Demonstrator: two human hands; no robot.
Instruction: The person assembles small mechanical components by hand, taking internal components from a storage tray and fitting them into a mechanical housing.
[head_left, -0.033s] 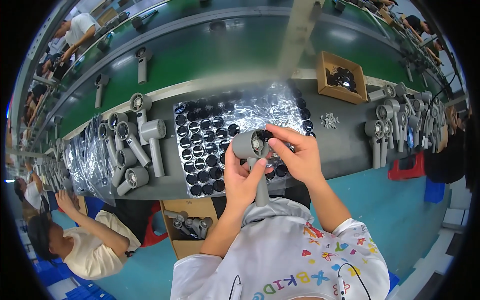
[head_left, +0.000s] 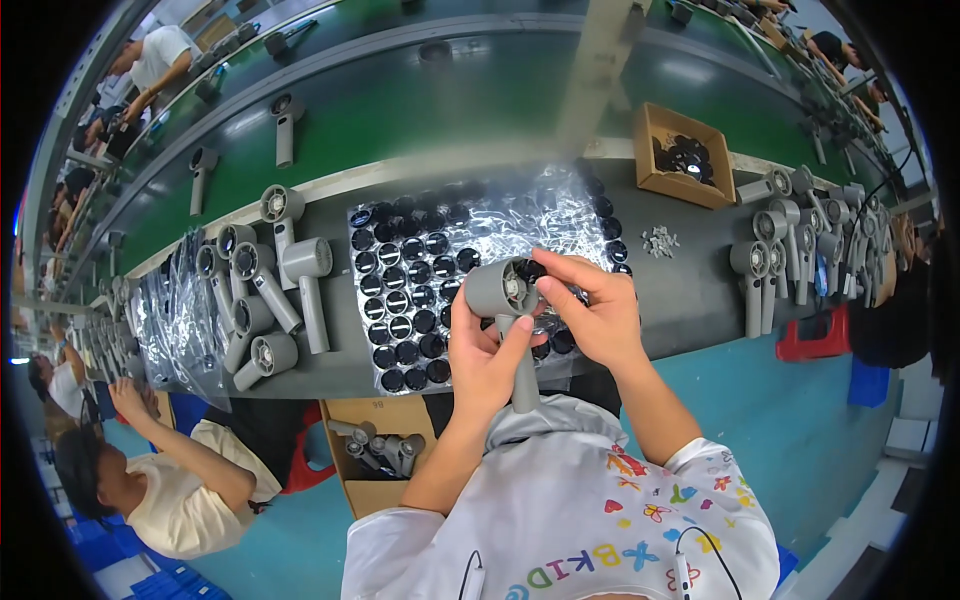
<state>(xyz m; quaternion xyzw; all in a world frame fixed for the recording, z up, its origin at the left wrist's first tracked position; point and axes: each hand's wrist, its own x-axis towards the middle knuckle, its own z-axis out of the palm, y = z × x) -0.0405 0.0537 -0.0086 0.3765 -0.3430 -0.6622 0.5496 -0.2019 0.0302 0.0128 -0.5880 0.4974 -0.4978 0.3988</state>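
My left hand is closed around a grey handheld fan, its round head up and its handle pointing down toward my lap. Between thumb and fingertips, my right hand pinches a small black round cap at the open face of the fan head. Whether the cap is seated there is hard to see, as my fingers cover part of it. Beneath my hands, a clear plastic sheet on the bench carries rows of black round caps.
Several grey fans stand at the left, more at the right. A cardboard box of black parts and small pale pieces lie right. Beyond runs a green conveyor. A co-worker sits left, beside a carton of fans.
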